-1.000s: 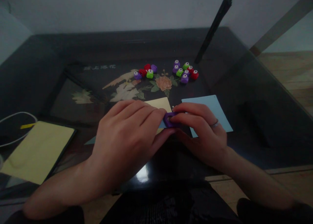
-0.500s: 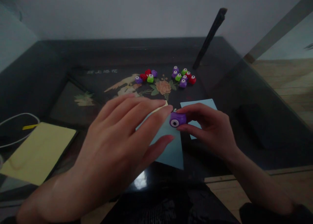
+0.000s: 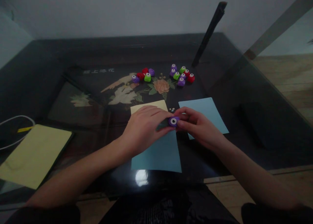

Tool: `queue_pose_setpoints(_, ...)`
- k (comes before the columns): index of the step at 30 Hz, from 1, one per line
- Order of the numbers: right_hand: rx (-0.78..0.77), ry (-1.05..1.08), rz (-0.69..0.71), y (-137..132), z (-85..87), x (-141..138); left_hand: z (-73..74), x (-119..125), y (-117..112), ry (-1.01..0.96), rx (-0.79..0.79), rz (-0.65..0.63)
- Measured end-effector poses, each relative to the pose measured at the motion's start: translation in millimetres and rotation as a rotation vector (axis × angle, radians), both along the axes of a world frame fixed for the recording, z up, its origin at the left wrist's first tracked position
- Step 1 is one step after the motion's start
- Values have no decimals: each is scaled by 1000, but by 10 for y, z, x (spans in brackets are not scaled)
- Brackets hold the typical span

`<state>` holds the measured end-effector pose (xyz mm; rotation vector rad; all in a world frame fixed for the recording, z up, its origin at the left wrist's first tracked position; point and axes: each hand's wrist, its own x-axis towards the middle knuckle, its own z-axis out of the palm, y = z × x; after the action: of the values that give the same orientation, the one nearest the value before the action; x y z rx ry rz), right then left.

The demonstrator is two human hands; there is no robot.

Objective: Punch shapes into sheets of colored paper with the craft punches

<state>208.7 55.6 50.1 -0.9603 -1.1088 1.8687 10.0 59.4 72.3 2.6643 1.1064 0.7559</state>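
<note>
A small purple craft paper punch is held between my two hands, its white ring with a dark cut-out shape facing me. My left hand pinches it from the left with thumb and fingertips. From the other side, my right hand grips it between thumb and fingers. Below my left hand lies a light blue sheet, with a cream paper showing past its far edge. Another blue sheet is partly behind my right hand. Tiny pale paper bits lie just beyond the punch.
Several red, purple and green punches stand in a left cluster and a right cluster. A dark stick rises at the back. Yellow paper and a white cable lie left; a dark flat object lies right.
My left hand has moved away from the camera and closed its thumb and fingers on the punch, which only my right hand held before. The blue sheet is less covered.
</note>
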Motion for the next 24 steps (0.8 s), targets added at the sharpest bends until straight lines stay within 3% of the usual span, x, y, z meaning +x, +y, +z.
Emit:
queue_pose_setpoints(4, -126, 54, -22, -25, -63, -25, -83, 49, -3, 16, 85, -22)
queue_pose_setpoints(8, -152, 54, -27, -37, -102, -47, -96, 52, -24, 82, 210, -27)
queue_pose_setpoints(15, -43, -4, 13, -49, -142, -44, -63, 75, -46, 140, 299, -42)
queue_pose_setpoints(24, 40, -23, 7, -77, -127, -68, -51, 83, -86, 104, 304, -73)
